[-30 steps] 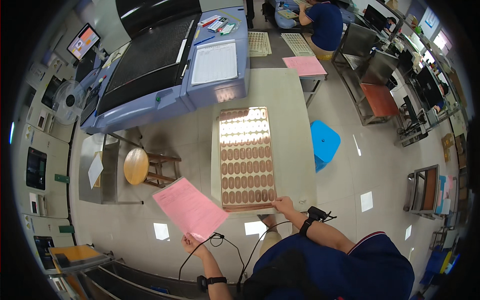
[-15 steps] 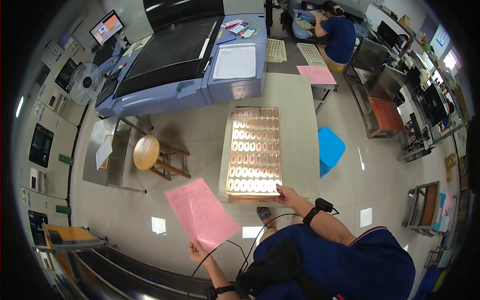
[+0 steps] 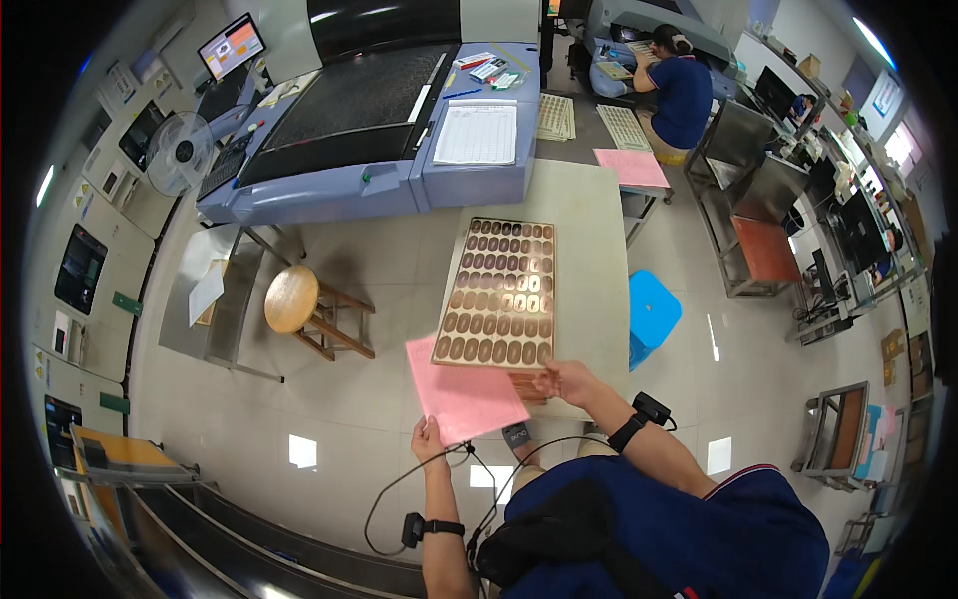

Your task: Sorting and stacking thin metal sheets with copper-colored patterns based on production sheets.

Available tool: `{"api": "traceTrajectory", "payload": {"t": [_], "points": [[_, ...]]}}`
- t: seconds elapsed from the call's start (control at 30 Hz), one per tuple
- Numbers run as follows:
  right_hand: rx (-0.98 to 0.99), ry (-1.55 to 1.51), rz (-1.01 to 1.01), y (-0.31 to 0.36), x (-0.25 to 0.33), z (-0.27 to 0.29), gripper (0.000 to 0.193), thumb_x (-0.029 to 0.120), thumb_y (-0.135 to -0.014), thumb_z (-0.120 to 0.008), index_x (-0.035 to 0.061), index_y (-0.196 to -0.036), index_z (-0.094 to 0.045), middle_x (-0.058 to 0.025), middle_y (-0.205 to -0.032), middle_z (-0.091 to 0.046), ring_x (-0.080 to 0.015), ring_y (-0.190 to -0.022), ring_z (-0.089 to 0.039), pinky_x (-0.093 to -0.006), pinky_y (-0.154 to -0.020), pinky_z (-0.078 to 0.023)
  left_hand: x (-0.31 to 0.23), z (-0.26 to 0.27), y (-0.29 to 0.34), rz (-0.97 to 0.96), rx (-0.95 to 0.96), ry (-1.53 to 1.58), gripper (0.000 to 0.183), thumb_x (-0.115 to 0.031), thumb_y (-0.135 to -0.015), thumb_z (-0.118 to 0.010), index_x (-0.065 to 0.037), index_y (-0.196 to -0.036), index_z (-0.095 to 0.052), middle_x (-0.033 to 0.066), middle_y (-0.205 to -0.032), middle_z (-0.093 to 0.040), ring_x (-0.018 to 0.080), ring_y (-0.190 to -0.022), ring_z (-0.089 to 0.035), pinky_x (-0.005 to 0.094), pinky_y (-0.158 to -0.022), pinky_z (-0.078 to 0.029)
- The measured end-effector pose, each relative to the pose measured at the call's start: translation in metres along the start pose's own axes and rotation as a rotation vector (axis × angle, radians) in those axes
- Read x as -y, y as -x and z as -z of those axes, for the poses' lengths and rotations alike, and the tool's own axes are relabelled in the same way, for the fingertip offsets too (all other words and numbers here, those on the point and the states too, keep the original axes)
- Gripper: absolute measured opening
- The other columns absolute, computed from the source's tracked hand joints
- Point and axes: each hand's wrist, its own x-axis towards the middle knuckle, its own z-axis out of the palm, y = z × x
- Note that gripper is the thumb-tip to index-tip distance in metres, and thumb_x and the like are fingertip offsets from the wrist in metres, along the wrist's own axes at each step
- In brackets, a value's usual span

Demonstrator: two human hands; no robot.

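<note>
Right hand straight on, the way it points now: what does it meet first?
Probably the panel, whose near right corner is just ahead of the right hand; depth is unclear, so it might meet the stack beneath instead.

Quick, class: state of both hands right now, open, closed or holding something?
Left hand: closed, holding a pink rectangular sheet by its edge.
Right hand: closed, holding a brown-patterned flat rectangular panel by its corner.

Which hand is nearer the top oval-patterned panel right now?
The right hand, at the near right corner of the oval-patterned panel. The left hand is farther off, toward the person from the panel's near edge, holding the pink sheet.
</note>
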Motion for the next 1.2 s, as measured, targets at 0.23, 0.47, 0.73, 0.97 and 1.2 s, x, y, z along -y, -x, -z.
{"api": "traceTrajectory", "payload": {"t": [0.23,0.47,0.73,0.97,1.2], "points": [[-0.384,0.314,-0.035,0.008,-0.059,0.078,0.034,0.021,-0.084,-0.06,-0.004,-0.106,-0.051,-0.0144,-0.101,-0.055,-0.0266,-0.074,-0.06,-0.0345,-0.062,-0.051,0.054,0.051,0.038,0.56,0.242,-0.168,0.07,-0.021,-0.077,-0.071,-0.001,-0.133,-0.033,0.0142,-0.104,-0.059,0.0205,-0.082,-0.063,0.0312,-0.063,-0.053],[-0.245,0.39,-0.057,0.029,-0.055,0.124,0.03,0.019,-0.083,-0.061,-0.0038,-0.102,-0.055,-0.0131,-0.091,-0.059,-0.0238,-0.074,-0.061,-0.031,-0.06,-0.051,0.165,0.151,0.15,0.968,0.63,-0.22,0.059,-0.009,-0.082,-0.063,0.001,-0.133,-0.036,0.0124,-0.106,-0.062,0.0222,-0.092,-0.063,0.0291,-0.076,-0.051],[0.042,0.67,-0.015,0.036,-0.043,0.114,0.027,0.019,-0.086,-0.058,-0.0028,-0.103,-0.058,-0.0116,-0.091,-0.063,-0.0188,-0.075,-0.062,-0.0279,-0.063,-0.051,0.218,0.08,0.241,0.432,0.624,-0.746,0.051,-0.009,-0.081,-0.064,0.004,-0.126,-0.045,0.0152,-0.104,-0.064,0.0202,-0.09,-0.064,0.0281,-0.073,-0.051],[0.361,0.956,-0.104,0.057,-0.044,0.17,0.029,0.019,-0.087,-0.057,-0.0022,-0.107,-0.057,-0.0119,-0.092,-0.064,-0.0194,-0.079,-0.064,-0.0284,-0.068,-0.053,0.273,-0.021,0.357,0.295,0.044,-0.032,0.044,-0.005,-0.076,-0.069,0.007,-0.115,-0.053,0.0116,-0.095,-0.064,0.015,-0.085,-0.061,0.0264,-0.076,-0.051],[0.514,1.24,-0.176,0.108,-0.059,0.208,0.029,0.018,-0.088,-0.054,-0.0019,-0.109,-0.055,-0.0122,-0.094,-0.064,-0.0204,-0.08,-0.064,-0.0295,-0.07,-0.053,0.374,-0.06,0.523,0.522,-0.887,0.637,0.031,-0.029,-0.082,-0.059,-0.008,-0.106,-0.058,0.0111,-0.083,-0.064,0.0202,-0.065,-0.064,0.028,-0.055,-0.046]]}}
